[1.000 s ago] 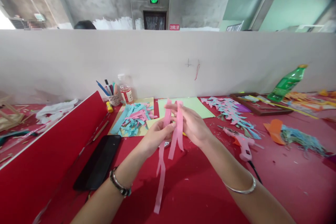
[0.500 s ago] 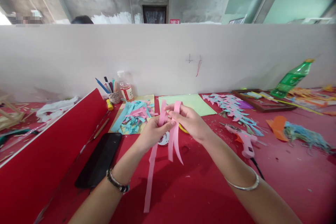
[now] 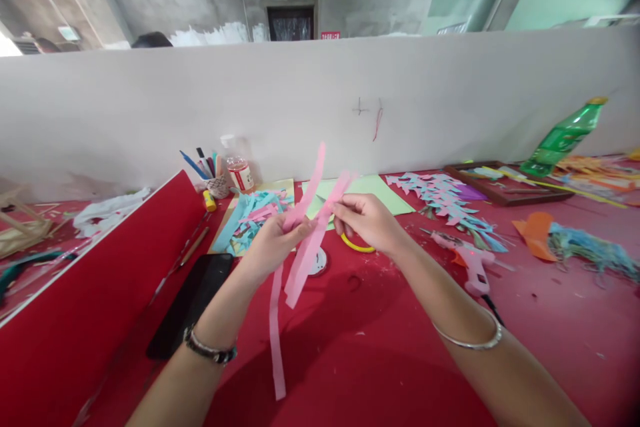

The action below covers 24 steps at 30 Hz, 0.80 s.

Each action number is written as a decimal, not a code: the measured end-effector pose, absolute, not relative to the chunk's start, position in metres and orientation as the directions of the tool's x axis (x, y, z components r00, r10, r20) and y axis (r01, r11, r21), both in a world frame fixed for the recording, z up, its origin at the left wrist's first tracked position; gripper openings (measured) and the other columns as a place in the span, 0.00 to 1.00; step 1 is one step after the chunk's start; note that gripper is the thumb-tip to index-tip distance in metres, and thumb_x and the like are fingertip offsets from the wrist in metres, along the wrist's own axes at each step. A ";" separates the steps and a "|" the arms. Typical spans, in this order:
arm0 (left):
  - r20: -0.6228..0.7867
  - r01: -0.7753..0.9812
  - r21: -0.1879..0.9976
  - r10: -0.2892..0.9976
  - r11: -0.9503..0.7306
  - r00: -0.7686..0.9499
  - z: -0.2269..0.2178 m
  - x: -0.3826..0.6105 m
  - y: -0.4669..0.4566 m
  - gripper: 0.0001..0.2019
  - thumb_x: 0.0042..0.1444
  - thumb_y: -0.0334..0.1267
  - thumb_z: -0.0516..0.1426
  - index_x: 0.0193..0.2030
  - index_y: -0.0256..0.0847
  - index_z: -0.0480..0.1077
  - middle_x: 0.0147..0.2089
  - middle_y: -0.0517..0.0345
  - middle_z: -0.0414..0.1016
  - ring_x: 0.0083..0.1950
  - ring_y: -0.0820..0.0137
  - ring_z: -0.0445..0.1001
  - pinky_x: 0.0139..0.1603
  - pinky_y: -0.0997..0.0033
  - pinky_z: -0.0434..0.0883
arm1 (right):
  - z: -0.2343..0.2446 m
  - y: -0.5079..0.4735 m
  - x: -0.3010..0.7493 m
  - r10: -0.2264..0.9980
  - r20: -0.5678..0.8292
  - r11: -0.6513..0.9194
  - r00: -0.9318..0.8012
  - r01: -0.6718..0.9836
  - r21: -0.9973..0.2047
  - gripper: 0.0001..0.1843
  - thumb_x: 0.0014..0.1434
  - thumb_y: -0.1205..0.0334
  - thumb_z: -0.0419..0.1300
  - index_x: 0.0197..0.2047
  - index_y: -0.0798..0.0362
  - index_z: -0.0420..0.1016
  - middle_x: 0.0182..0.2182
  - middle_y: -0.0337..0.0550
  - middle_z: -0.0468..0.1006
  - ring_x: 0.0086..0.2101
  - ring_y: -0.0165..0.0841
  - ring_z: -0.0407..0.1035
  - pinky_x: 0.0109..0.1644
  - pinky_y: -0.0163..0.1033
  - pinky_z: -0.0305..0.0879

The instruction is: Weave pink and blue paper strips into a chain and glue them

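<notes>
My left hand is closed on a long pink paper strip, whose upper end sticks up above the fingers while the rest dangles over the table. My right hand pinches several overlapping pink paper strips near their upper part; they slant down to the left, across my left fingertips. Just below my right hand is a yellow curved handle, perhaps of scissors, partly hidden. A white round object lies behind the strips. Beyond my hands is a light green paper sheet.
Left of my hands are blue and pink paper scraps, a black phone and a red divider. To the right lie a fringed paper garland, a pink glue gun and a wooden tray. A green bottle leans behind.
My hands have moved slightly apart. The bunched pink strips, folded over my right fingers before, now lie straight and slanted, and the left strip's end points higher.
</notes>
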<state>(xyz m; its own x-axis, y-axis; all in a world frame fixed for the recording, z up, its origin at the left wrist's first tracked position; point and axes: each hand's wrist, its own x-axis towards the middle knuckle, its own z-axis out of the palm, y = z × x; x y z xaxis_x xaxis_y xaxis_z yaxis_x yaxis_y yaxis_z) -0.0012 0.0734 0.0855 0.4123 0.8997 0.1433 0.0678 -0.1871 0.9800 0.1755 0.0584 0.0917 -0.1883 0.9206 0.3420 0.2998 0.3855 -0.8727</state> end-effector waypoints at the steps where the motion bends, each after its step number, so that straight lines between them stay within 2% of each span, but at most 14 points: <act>1: 0.160 0.099 0.971 0.897 -0.219 0.413 0.087 -0.003 0.073 0.10 0.47 0.39 0.56 0.20 0.37 0.64 0.18 0.65 0.56 0.19 0.79 0.55 0.19 0.78 0.53 | 0.092 0.059 0.177 0.922 0.336 0.379 -0.191 0.284 -0.880 0.14 0.55 0.57 0.51 0.23 0.56 0.67 0.16 0.35 0.68 0.16 0.21 0.57 0.21 0.30 0.52; 5: 0.227 0.288 0.888 0.886 -0.359 0.404 0.094 -0.007 0.071 0.12 0.49 0.43 0.54 0.21 0.38 0.63 0.17 0.66 0.52 0.18 0.79 0.51 0.19 0.78 0.49 | 0.090 0.061 0.176 0.933 0.305 0.343 -0.190 0.224 -0.912 0.13 0.55 0.56 0.51 0.28 0.56 0.68 0.17 0.35 0.66 0.17 0.22 0.57 0.22 0.30 0.54; 9: 0.302 0.485 0.737 0.871 -0.471 0.388 0.097 -0.006 0.068 0.12 0.51 0.44 0.51 0.24 0.38 0.62 0.20 0.65 0.55 0.22 0.77 0.55 0.22 0.77 0.52 | 0.084 0.062 0.164 0.953 0.224 0.255 -0.205 0.139 -0.957 0.17 0.56 0.50 0.48 0.30 0.55 0.68 0.21 0.37 0.67 0.20 0.23 0.60 0.25 0.31 0.57; 12: 0.331 0.557 0.650 0.852 -0.517 0.405 0.096 -0.003 0.067 0.12 0.52 0.44 0.49 0.24 0.38 0.61 0.21 0.65 0.57 0.24 0.75 0.56 0.24 0.76 0.53 | 0.079 0.062 0.155 0.954 0.179 0.213 -0.240 0.122 -0.969 0.14 0.53 0.51 0.51 0.30 0.54 0.67 0.25 0.38 0.68 0.24 0.24 0.60 0.28 0.31 0.57; 15: 0.320 0.562 0.647 0.852 -0.516 0.413 0.097 -0.005 0.068 0.11 0.52 0.42 0.49 0.25 0.38 0.61 0.21 0.65 0.56 0.24 0.75 0.56 0.24 0.76 0.54 | 0.075 0.062 0.155 0.943 0.154 0.193 -0.294 0.109 -0.975 0.10 0.51 0.55 0.54 0.29 0.55 0.67 0.23 0.35 0.64 0.23 0.23 0.58 0.28 0.31 0.56; 18: 0.313 0.493 0.714 0.856 -0.498 0.412 0.101 -0.013 0.068 0.10 0.52 0.40 0.50 0.23 0.38 0.60 0.21 0.65 0.55 0.25 0.76 0.55 0.25 0.77 0.54 | 0.078 0.062 0.162 0.946 0.176 0.209 -0.271 0.098 -0.973 0.11 0.52 0.56 0.54 0.28 0.55 0.67 0.22 0.35 0.63 0.22 0.23 0.56 0.27 0.31 0.54; 20: 0.277 0.379 0.829 0.890 -0.412 0.361 0.103 -0.022 0.066 0.12 0.51 0.40 0.52 0.21 0.37 0.58 0.21 0.65 0.53 0.23 0.78 0.53 0.23 0.78 0.53 | 0.083 0.061 0.169 0.945 0.218 0.245 -0.245 0.088 -0.965 0.10 0.52 0.56 0.54 0.29 0.56 0.67 0.23 0.35 0.63 0.23 0.23 0.56 0.27 0.31 0.54; 22: 0.166 0.160 0.960 0.929 -0.229 0.331 0.106 -0.033 0.061 0.15 0.51 0.41 0.52 0.20 0.37 0.55 0.20 0.66 0.49 0.21 0.79 0.50 0.20 0.79 0.52 | 0.090 0.060 0.175 0.944 0.237 0.258 -0.229 0.065 -0.964 0.10 0.52 0.56 0.54 0.28 0.56 0.66 0.23 0.35 0.63 0.23 0.22 0.57 0.28 0.31 0.54; 24: 0.043 -0.100 0.995 0.925 -0.006 0.377 0.110 -0.045 0.055 0.15 0.52 0.40 0.52 0.20 0.38 0.54 0.19 0.67 0.47 0.19 0.80 0.48 0.18 0.81 0.51 | 0.096 0.058 0.181 0.946 0.248 0.262 -0.209 0.042 -0.964 0.10 0.52 0.57 0.54 0.26 0.55 0.64 0.22 0.34 0.62 0.23 0.22 0.57 0.28 0.31 0.54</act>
